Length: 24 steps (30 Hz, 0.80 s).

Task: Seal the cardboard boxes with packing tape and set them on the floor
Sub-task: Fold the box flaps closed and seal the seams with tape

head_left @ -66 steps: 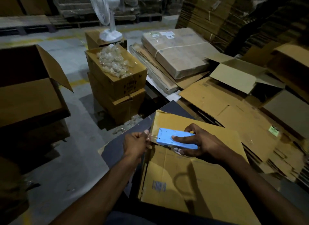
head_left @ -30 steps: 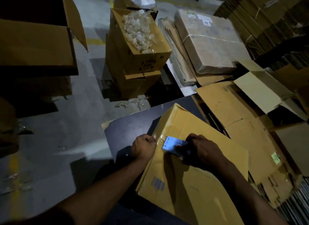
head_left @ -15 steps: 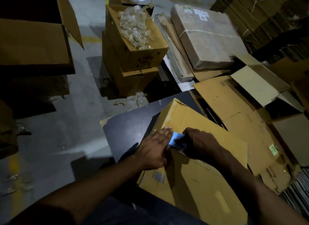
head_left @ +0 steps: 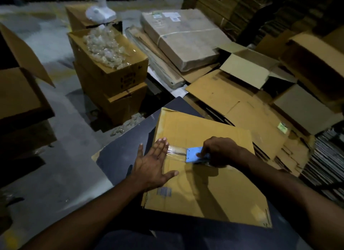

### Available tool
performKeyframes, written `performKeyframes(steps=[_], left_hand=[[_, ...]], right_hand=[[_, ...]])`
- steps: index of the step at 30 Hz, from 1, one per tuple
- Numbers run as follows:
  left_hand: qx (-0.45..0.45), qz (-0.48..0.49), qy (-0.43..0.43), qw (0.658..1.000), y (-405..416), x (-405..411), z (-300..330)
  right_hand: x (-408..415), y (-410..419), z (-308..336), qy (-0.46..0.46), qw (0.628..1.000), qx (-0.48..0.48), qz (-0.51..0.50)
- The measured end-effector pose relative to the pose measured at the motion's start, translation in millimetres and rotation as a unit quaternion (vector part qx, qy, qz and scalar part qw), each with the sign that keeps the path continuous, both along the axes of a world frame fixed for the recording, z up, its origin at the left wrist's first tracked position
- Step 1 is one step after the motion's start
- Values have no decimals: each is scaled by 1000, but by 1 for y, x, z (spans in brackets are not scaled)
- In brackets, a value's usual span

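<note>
Fingers [head_left: 162, 144] of the left hand [head_left: 152, 164] straight and spread, laid flat over the near-left edge of the cardboard box [head_left: 201, 177], pinning the free end of the clear tape [head_left: 176, 150] where it wraps over that edge; thumb stretched out to the right, apart from the rest. Fingers of the right hand [head_left: 219, 150] curled tight around the blue tape dispenser [head_left: 195, 155], clamped on it, with its flat face pressed down on the box top just beside the left fingertips. Only a short shiny stretch of tape between the two hands, lying along the seam where the top flaps meet. Box resting closed and slightly skewed on the dark table [head_left: 122, 156], barcode label near the left wrist. Judged from this: sealing barely begun, most of the seam to the right of the dispenser bare, the cut and the trip down to the floor [head_left: 55, 175] both undone. Further out, an open carton of crumpled clear plastic [head_left: 106, 47] stacked on another box, a white fan base [head_left: 100, 12] behind it, a strapped flat bundle [head_left: 184, 37] leaning on flattened cardboard, more open and flattened cartons to the right and far left. Whether any of those surrounding boxes are already taped: impossible to say in this dim light.
</note>
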<state>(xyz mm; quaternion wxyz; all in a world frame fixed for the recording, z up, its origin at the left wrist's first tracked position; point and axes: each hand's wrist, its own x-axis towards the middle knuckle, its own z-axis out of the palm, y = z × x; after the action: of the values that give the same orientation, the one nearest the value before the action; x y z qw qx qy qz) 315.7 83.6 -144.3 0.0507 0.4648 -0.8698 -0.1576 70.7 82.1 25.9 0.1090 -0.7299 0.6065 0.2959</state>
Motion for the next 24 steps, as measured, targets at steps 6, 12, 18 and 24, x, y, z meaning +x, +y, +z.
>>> performKeyframes(steps=[6,12,18,24], left_hand=[[-19,-97,-110,989,-51,49,21],[-59,-263,-105,957,-48,32,26],[-65,-272,-131,951,-50,34,25],[-65,-287,-141,945,-52,35,25]], right_hand=[[30,-5,-13,-61,995,42,-61],[42,5,-23,-77,996,10,-53],[28,4,-22,-91,991,48,-85],[-25,44,-30,-127,979,49,-150]])
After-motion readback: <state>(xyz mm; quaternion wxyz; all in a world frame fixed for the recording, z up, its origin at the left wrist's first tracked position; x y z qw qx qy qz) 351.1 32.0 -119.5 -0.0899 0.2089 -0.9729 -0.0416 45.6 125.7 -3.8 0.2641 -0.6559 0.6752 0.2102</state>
